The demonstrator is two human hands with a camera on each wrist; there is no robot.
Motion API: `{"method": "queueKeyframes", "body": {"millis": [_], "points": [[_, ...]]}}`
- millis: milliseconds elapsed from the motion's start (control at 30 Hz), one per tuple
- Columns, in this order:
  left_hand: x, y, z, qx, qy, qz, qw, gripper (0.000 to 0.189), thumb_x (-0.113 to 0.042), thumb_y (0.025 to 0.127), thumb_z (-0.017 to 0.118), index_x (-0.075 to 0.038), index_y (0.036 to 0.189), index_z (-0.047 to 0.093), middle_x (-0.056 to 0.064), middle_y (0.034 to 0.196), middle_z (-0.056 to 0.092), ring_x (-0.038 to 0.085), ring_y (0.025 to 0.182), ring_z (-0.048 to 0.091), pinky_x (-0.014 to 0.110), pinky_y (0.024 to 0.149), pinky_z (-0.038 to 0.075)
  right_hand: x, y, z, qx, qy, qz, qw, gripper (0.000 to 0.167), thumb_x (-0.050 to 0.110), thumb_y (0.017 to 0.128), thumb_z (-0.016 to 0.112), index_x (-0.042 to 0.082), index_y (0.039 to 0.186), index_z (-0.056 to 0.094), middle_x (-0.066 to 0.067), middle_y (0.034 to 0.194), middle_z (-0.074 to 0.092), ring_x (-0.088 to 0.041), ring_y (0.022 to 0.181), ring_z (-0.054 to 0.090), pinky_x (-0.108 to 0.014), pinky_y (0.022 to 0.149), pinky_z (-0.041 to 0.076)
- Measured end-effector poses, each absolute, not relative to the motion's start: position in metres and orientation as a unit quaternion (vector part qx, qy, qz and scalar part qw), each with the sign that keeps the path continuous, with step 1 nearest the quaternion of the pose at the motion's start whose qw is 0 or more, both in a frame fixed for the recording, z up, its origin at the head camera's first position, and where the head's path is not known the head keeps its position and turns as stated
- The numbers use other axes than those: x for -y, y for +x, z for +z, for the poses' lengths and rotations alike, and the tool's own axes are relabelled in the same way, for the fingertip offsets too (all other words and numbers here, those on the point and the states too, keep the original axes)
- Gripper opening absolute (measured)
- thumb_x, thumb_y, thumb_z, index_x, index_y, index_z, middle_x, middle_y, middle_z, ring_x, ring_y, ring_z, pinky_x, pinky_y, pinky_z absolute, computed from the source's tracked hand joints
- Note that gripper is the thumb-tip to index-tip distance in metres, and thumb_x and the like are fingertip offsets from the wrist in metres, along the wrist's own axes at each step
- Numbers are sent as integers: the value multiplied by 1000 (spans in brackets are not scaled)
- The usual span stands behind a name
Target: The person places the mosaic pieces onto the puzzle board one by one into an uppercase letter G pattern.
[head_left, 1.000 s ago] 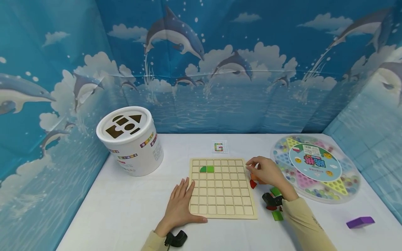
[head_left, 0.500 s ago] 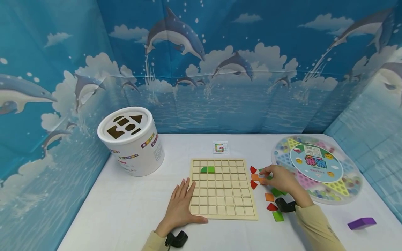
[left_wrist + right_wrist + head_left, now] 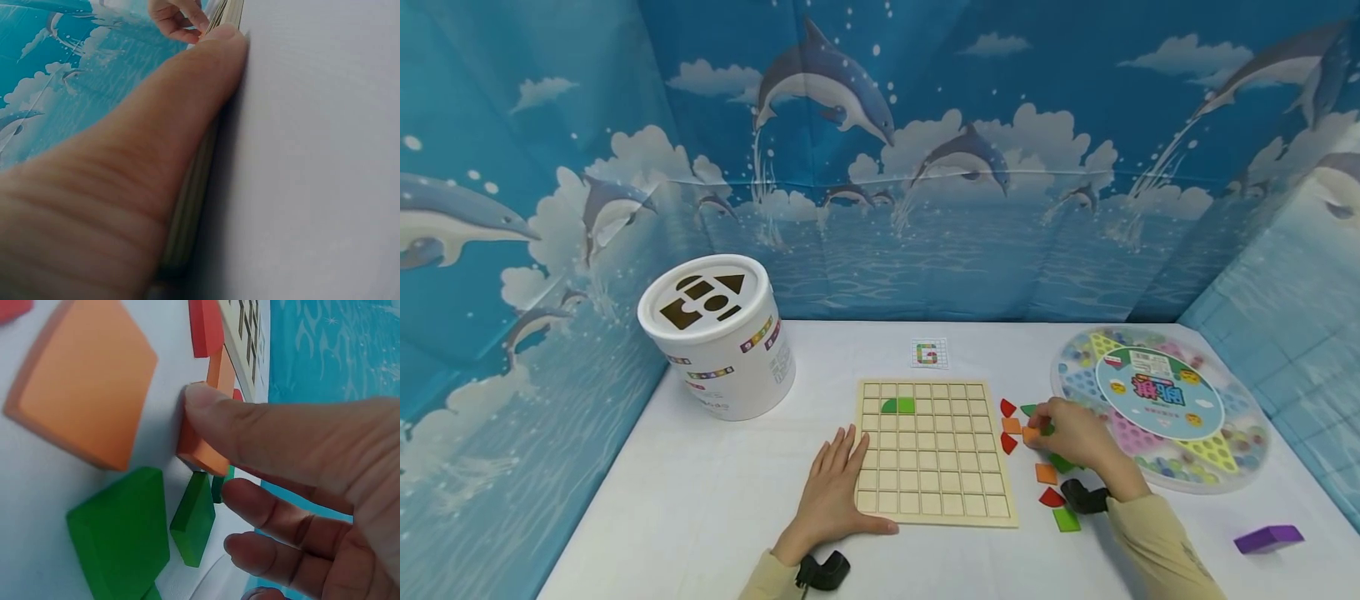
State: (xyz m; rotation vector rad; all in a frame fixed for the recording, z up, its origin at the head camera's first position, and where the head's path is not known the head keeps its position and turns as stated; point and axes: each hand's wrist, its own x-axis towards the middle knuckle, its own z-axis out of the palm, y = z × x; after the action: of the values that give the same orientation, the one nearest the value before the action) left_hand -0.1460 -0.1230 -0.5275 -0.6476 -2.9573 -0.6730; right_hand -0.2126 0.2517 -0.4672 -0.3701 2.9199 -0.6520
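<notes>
My left hand (image 3: 831, 492) lies flat with spread fingers at the left edge of the wooden grid board (image 3: 936, 504), thumb along its front edge. In the left wrist view, the thumb (image 3: 181, 94) covers much of that edge. On the board sit a green quarter-circle piece (image 3: 889, 406) and a light green square piece (image 3: 907, 405), side by side. Right of the board, my right hand (image 3: 1071, 433) pinches an orange square block (image 3: 203, 453); the thumb is on its near edge and the index finger is mostly hidden behind. The other fingers curl loosely.
Around the right hand lie red quarter-circle pieces (image 3: 1008, 407), another orange square (image 3: 1046, 473) and green blocks (image 3: 122, 531). A small pattern card (image 3: 929, 353) lies behind the board. A white bucket (image 3: 730, 375) stands left, a round marble game (image 3: 1157, 392) right, a purple block (image 3: 1268, 539) nearer.
My right hand has moved right and slightly down from the board's right edge to the loose pieces, and its fingers have come onto an orange block. The left hand stays put.
</notes>
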Motion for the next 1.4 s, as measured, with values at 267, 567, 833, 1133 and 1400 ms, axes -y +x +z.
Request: {"method": "queueKeyframes", "body": {"millis": [267,567,833,1133,1400], "points": [[123,-146,-527,954,-208,-215,19,129,-79,56,69,-5,151,22,16,156,12,31,143,5,48,112,7,-249,-207,-471,-962,-102,-239,82,22,17,80,77,12,80,55,1,68,49,-17,61,45,-31,53,37],[124,-147,-527,956,-208,-208,21,129,-80,56,68,-5,151,22,16,156,12,30,143,5,47,112,7,-247,-208,-469,-960,-133,-244,22,20,23,79,78,17,78,60,5,69,54,-14,57,45,-29,50,37],[124,-146,-528,955,-210,-211,22,129,-79,56,68,-5,151,23,17,156,13,31,142,5,48,112,7,-218,-224,-469,-930,-166,-327,-19,5,20,86,72,17,89,70,5,71,62,-12,52,48,-28,47,40],[123,-147,-529,955,-210,-208,23,129,-80,56,68,-6,151,22,16,156,13,31,143,5,47,112,8,-169,-243,-469,-926,-173,-334,-27,7,17,87,70,12,92,72,4,77,64,-11,60,51,-30,50,42],[123,-147,-529,955,-211,-208,24,129,-80,57,67,-6,151,22,17,156,13,31,142,6,48,111,8,-136,-254,-471,-919,-189,-346,-17,5,16,84,74,15,81,69,8,68,58,-11,57,48,-29,51,40]]}}
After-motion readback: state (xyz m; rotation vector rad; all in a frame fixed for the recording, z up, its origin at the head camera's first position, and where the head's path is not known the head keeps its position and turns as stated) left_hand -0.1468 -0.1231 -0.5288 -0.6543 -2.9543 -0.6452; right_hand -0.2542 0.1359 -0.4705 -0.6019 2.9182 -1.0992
